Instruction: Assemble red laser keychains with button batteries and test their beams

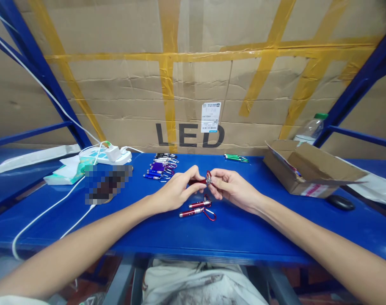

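Head view: we're looking down on a blue table (259, 237), its top glossy, with the person's lap (202, 284) just below the near edge.
Cardboard: a big brown sheet (123, 101) stands as the back wall, crossed by strips of yellow tape (167, 93), with blue posts (361, 80) slanting up at both sides.
Left side: a white power strip (120, 158), a tissue pack (64, 176), a looping white cable (14, 245) and a dark object (108, 185) (blurred into squares, so no telling what).
Right side: an open carton (285, 173), a black mouse (340, 202) beside it, and a clear bottle (312, 129) with a green cap behind.
Writing: big dark letters, LED (188, 135), across the cardboard; just above them, a white label (211, 117) with a barcode, its print too small to read.
Flashlights: black, silver, purple and blue ones in a group (159, 167) beyond the left hand; green ones (234, 158) at the back.
Red flashlight: here it is (208, 180), up between both hands at table centre, two more red ones (191, 212) lying just below, nearer the person.
Left hand: (175, 186) thumb and fingers pinched together on the barrel.
Right hand: (234, 186) fingertips closed around the clip end, almost meeting the left.
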Motion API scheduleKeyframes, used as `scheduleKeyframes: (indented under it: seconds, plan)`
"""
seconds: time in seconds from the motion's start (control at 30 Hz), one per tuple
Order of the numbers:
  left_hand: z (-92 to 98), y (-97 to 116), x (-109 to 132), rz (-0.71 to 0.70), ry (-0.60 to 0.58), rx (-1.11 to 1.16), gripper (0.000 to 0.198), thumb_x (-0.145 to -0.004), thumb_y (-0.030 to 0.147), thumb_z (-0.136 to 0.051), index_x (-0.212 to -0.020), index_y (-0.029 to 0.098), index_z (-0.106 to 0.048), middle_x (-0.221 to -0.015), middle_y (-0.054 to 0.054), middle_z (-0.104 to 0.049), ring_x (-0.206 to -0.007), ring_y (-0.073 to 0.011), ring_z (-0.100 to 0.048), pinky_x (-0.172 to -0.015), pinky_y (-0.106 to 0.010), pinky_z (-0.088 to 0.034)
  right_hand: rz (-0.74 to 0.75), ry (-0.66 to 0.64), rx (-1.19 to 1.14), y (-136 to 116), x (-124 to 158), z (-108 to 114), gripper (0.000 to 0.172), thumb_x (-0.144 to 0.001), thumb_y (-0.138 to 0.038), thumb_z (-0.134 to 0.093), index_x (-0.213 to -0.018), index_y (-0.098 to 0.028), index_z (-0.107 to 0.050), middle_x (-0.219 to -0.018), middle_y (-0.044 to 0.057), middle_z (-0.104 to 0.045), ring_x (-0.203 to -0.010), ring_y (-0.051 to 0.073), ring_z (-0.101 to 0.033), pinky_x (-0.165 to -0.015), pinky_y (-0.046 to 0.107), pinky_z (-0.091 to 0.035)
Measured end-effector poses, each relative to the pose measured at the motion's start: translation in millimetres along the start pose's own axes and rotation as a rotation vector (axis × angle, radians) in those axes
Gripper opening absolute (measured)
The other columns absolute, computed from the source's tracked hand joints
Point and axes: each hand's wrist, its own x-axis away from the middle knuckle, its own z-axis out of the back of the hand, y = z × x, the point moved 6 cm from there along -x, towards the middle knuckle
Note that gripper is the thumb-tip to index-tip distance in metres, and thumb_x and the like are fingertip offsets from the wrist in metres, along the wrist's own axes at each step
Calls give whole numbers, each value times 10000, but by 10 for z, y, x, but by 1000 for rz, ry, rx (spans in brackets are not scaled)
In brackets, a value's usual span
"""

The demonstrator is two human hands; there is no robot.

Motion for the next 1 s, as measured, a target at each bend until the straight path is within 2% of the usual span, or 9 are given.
scheduleKeyframes:
  seconds: [0.43, 0.6, 0.73, 0.87, 1.0]
  plan:
    - [-57, -31, 3, 43, 11, 91, 209, -1062, 379, -601, -968, 224, -498, -877, 5, -716, -814, -161, -697, -770, -280, -522, 12, 8, 104, -46, 8, 39, 431, -860, -561, -876, -903, -172, -693, -662, -23, -649, -560, 96, -529, -551, 240, -380]
    - [-6, -76, -13, 29, 57, 114, 237, -1059, 393, -608, -952, 220, -486, -875, -2, -700, -796, -155, -678, -762, -286, -529, 31, -62, 173, -34, 15, -4, 433, -893, -574, -837, -889, -164, -698, -683, -11, -655, -562, 104, -535, -543, 254, -396]
    - [-10, -99, -24, 44, 39, 176, 241, -1067, 418, -594, -976, 219, -494, -896, -15, -700, -789, -150, -660, -745, -284, -536, 53, -82, 216, -50, 22, -28, 417, -936, -570, -791, -930, -165, -694, -689, -21, -634, -571, 100, -511, -562, 258, -396]
    - [43, -156, -46, 77, 62, 94, 252, -1092, 459, -537, -1054, 210, -542, -894, -16, -713, -735, -141, -635, -713, -279, -512, 42, 13, 321, -76, -2, 79, 444, -937, -610, -759, -969, -171, -700, -700, -29, -601, -581, 102, -489, -543, 255, -363]
    - [125, -290, -64, 162, 59, -168, 296, -1085, 470, -541, -1102, 202, -666, -825, -5, -703, -741, -170, -639, -697, -288, -465, 136, 186, 496, -145, -43, 287, 471, -925, -604, -737, -1128, -182, -690, -752, -19, -628, -623, 132, -533, -577, 276, -411]
